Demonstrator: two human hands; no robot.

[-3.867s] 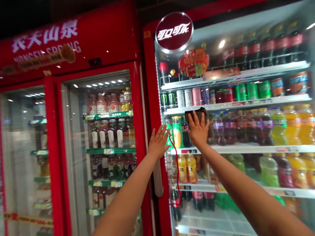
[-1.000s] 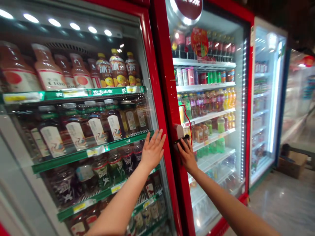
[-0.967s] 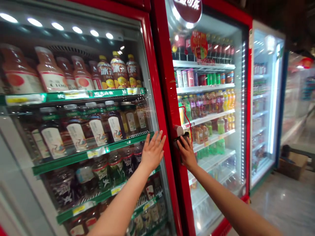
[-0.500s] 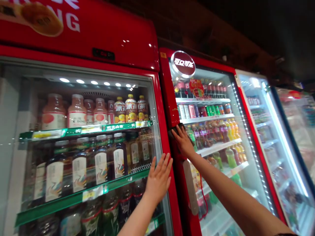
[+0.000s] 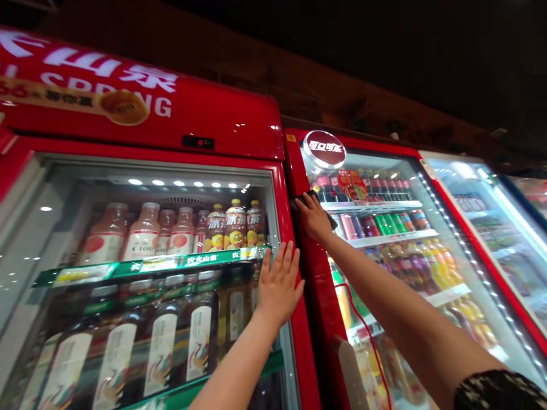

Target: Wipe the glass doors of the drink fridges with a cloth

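My left hand lies flat, fingers stretched upward, over the right edge of the glass door and red frame of the left drinks fridge. To its upper right, my right hand presses a dark cloth-like item against the red left frame of the second fridge. Its fingers are spread over the item, whose far part is hidden beneath the palm. Below my right hand a pale door handle shows, with a red cord hanging beside it.
Behind the left door, bottles stand on shelves with green strips. The second fridge holds cans and bottles, under a round sign. Another lit fridge stands farther right. Dark ceiling hangs above.
The view has tilted upward, showing more of the left fridge's sign. My right hand has moved up the second fridge's frame with the dark item, and my left hand sits higher on its door.
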